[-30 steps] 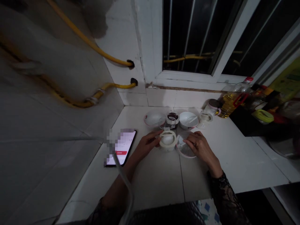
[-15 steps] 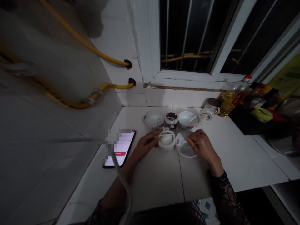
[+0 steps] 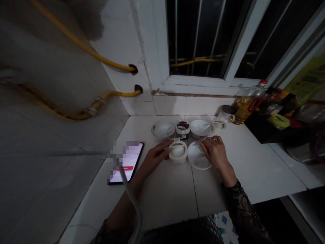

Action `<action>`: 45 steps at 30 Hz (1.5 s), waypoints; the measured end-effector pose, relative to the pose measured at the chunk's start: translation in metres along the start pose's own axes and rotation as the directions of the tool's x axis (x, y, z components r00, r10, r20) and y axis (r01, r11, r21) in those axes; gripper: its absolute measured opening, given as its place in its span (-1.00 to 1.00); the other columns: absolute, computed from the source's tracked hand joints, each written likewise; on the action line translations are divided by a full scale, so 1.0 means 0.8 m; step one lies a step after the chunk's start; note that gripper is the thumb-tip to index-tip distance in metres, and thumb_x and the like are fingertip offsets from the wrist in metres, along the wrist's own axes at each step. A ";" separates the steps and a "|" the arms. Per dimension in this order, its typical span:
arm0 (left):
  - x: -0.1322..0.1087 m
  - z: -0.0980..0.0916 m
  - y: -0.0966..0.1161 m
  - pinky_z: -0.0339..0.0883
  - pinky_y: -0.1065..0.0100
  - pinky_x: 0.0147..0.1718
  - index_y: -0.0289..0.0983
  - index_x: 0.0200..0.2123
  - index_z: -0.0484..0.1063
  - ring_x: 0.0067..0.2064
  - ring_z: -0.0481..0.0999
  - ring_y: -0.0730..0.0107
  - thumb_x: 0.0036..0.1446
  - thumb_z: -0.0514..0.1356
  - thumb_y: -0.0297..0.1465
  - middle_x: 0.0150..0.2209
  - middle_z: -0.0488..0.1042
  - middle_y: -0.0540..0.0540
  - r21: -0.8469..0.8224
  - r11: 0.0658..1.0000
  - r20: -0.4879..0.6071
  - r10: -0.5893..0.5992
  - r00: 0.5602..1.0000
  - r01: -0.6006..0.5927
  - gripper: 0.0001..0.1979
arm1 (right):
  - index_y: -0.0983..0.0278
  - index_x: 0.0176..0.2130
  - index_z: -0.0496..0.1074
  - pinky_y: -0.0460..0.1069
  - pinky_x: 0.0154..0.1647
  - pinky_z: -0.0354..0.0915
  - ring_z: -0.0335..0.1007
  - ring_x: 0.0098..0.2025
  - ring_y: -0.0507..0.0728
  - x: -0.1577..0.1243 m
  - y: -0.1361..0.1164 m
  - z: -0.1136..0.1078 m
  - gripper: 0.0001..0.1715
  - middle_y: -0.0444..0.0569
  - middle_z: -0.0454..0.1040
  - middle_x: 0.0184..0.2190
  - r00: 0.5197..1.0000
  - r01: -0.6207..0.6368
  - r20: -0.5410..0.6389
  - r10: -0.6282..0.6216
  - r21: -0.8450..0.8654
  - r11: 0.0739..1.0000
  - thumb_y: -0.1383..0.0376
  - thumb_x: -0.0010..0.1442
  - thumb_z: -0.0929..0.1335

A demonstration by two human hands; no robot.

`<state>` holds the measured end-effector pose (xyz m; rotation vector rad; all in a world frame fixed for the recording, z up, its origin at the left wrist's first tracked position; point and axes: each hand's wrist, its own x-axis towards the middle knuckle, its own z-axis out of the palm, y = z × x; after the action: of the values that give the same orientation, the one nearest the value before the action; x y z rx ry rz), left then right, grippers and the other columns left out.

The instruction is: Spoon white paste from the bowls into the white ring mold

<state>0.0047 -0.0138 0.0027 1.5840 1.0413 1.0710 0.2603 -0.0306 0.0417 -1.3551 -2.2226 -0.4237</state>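
My left hand [image 3: 157, 156] grips the left side of a small seasoning jar [image 3: 178, 158], fingers behind and thumb in front. The jar has a cream rim, white contents and a clear lid [image 3: 177, 133] tipped back. To its right is a white bowl [image 3: 197, 164] with a pale, grainy-looking layer inside. My right hand [image 3: 215, 150] is closed over the bowl's right side. Its pinched fingertips hold what looks like a small white spoon, mostly hidden by the fingers.
Behind stand a white bowl [image 3: 162, 129], a jar of dark red contents [image 3: 182, 126], another bowl with a white spoon [image 3: 200, 128] and a further seasoning jar [image 3: 218, 125]. An oil bottle [image 3: 243, 112] is at the back right. A lit phone [image 3: 129, 162] lies left.
My right hand's fingertips have shifted from inside the bowl toward its back rim. The left hand keeps its place on the jar. The whole view has slid slightly.
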 end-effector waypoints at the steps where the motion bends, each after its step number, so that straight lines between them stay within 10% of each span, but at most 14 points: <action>1: 0.000 0.000 0.000 0.43 0.39 -0.42 -0.27 0.00 0.49 -0.46 0.42 0.51 0.08 0.21 -0.22 -0.15 0.52 -0.16 0.007 1.000 -0.004 0.000 1.000 0.000 -0.57 | 0.30 -0.43 0.43 0.03 -0.14 0.10 0.33 -0.41 0.09 0.001 -0.001 0.001 -0.55 -0.01 0.48 -0.48 1.000 0.009 -0.012 -0.010 -0.014 1.000 0.20 0.37 0.15; 6: 0.001 -0.001 -0.002 0.42 0.39 -0.42 -0.27 0.00 0.49 -0.47 0.42 0.51 0.08 0.21 -0.21 -0.17 0.51 -0.16 0.016 1.000 -0.003 0.008 1.000 -0.008 -0.56 | 0.27 -0.45 0.41 -0.01 -0.12 0.11 0.33 -0.42 0.03 0.001 -0.004 -0.002 -0.53 -0.09 0.47 -0.50 0.964 0.206 0.127 -0.234 0.202 0.958 0.17 0.38 0.15; 12: 0.001 -0.001 0.001 0.43 0.38 -0.41 -0.26 0.00 0.49 -0.46 0.43 0.50 0.07 0.21 -0.21 -0.13 0.52 -0.17 0.024 1.000 0.003 0.006 1.000 -0.006 -0.56 | 0.29 -0.40 0.44 0.03 -0.13 0.08 0.34 -0.40 0.08 -0.002 0.006 0.009 -0.57 -0.01 0.52 -0.44 0.998 -0.065 0.021 0.065 -0.024 0.998 0.20 0.37 0.15; 18: 0.000 -0.001 0.005 0.43 0.38 -0.42 -0.26 -0.01 0.50 -0.47 0.43 0.49 0.07 0.21 -0.20 -0.22 0.54 -0.13 0.034 0.999 -0.015 0.009 1.000 -0.008 -0.57 | 0.26 -0.48 0.38 -0.02 -0.12 0.11 0.35 -0.45 0.03 -0.005 0.002 0.004 -0.52 -0.11 0.48 -0.53 0.981 0.119 0.129 -0.142 0.175 0.977 0.19 0.38 0.14; 27: -0.001 -0.001 0.000 0.43 0.38 -0.41 -0.25 0.00 0.50 -0.46 0.43 0.49 0.09 0.21 -0.22 -0.21 0.53 -0.14 0.032 0.999 -0.010 0.003 1.000 -0.003 -0.58 | 0.27 -0.56 0.36 0.04 -0.14 0.08 0.27 -0.58 0.05 -0.021 0.028 -0.007 -0.59 -0.05 0.47 -0.60 0.987 -0.158 -0.035 0.154 -0.266 0.951 0.29 0.29 0.22; 35: 0.000 -0.002 0.000 0.44 0.37 -0.39 -0.25 0.01 0.49 -0.46 0.42 0.50 0.10 0.20 -0.22 -0.19 0.52 -0.13 0.038 0.999 0.004 0.011 1.000 -0.011 -0.58 | 0.26 -0.55 0.35 0.00 -0.09 0.07 0.26 -0.55 0.02 -0.012 0.001 -0.003 -0.57 -0.11 0.44 -0.60 0.991 0.057 0.118 -0.060 0.025 0.998 0.30 0.33 0.18; 45: -0.001 -0.001 0.003 0.45 0.38 -0.41 -0.23 -0.01 0.50 -0.45 0.43 0.49 0.08 0.21 -0.22 -0.12 0.53 -0.17 0.036 0.999 -0.003 0.008 1.000 -0.008 -0.59 | 0.29 -0.45 0.42 0.04 -0.06 0.06 0.30 -0.48 0.05 -0.009 -0.001 -0.004 -0.57 -0.07 0.46 -0.51 0.975 0.168 0.154 -0.160 -0.046 0.985 0.21 0.36 0.18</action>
<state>0.0038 -0.0146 0.0055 1.6166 1.0626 1.0657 0.2630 -0.0383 0.0404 -1.2745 -2.4748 -0.4627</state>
